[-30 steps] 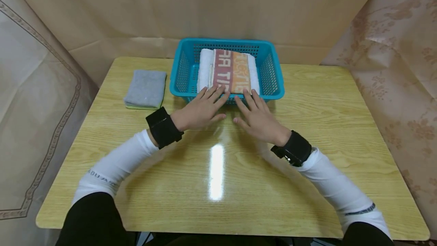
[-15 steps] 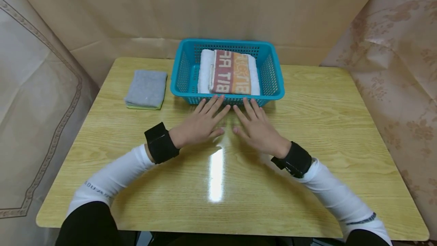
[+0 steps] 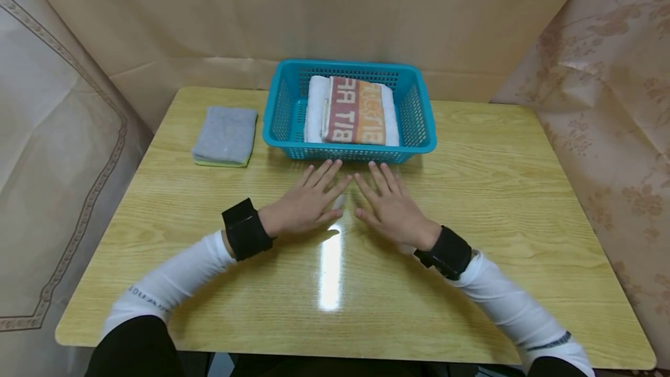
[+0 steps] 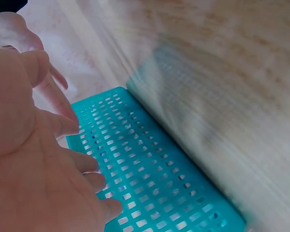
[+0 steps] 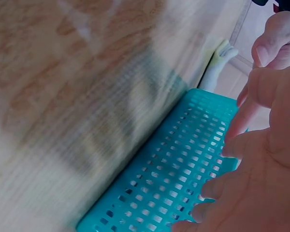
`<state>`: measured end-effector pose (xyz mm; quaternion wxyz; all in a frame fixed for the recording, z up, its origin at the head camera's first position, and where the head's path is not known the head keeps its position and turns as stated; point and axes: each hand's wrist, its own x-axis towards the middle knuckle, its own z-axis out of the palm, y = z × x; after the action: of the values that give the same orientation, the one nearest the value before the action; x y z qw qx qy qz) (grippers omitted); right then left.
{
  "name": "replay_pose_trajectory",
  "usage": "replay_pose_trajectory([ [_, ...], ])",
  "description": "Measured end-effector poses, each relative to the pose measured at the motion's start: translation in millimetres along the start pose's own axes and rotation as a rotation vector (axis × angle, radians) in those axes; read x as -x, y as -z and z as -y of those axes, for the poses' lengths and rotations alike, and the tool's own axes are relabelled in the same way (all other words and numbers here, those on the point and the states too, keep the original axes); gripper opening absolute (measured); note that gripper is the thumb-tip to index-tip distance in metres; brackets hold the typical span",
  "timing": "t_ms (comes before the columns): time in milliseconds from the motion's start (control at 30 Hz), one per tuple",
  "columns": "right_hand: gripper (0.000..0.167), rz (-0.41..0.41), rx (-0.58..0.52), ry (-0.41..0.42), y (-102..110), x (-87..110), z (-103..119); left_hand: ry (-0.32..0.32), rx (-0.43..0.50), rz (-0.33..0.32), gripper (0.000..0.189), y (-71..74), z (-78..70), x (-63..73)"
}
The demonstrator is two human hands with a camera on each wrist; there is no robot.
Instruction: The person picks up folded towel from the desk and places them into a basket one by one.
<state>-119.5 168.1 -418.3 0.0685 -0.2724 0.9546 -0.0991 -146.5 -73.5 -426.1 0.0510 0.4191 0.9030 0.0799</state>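
A teal plastic basket (image 3: 282, 127) with perforated sides stands at the back middle of the table. Inside it lies a folded white towel (image 3: 316, 110) with a red and orange lettered panel on top. My left hand (image 3: 300, 207) is spread palm down just in front of the basket, holding nothing. Beside it, my right hand (image 3: 394, 212) has its fingers spread too, pointing at the basket's front wall. Both wrist views show the perforated wall (image 4: 145, 169) beyond the fingertips; contact cannot be told there, while the head view shows a small gap.
To the left of the basket lies a folded grey cloth (image 3: 225, 134) with a yellow-green edge. A wood-grain table (image 3: 471, 319) carries everything. Beige sheeting (image 3: 209, 22) hangs behind, and patterned sheets (image 3: 628, 150) hang at both sides.
Both hands have drawn back from the basket's front rim toward the person, fingers still spread. The basket, towel and grey cloth stay where they were.
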Motion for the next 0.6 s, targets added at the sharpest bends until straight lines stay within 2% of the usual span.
replay_pose_trajectory([
  [267,0.072,0.015,-0.039,-0.008,-6.1,0.1,0.8,0.021,0.024,0.005,0.069,-3.1,2.8,4.0],
  [433,0.071,0.022,-0.049,-0.008,-7.7,1.0,0.3,0.045,0.085,0.014,0.068,-0.1,5.7,9.5],
  [600,0.071,0.032,-0.050,-0.012,-8.8,1.7,-0.4,0.055,0.134,-0.018,0.067,2.7,10.4,14.7],
])
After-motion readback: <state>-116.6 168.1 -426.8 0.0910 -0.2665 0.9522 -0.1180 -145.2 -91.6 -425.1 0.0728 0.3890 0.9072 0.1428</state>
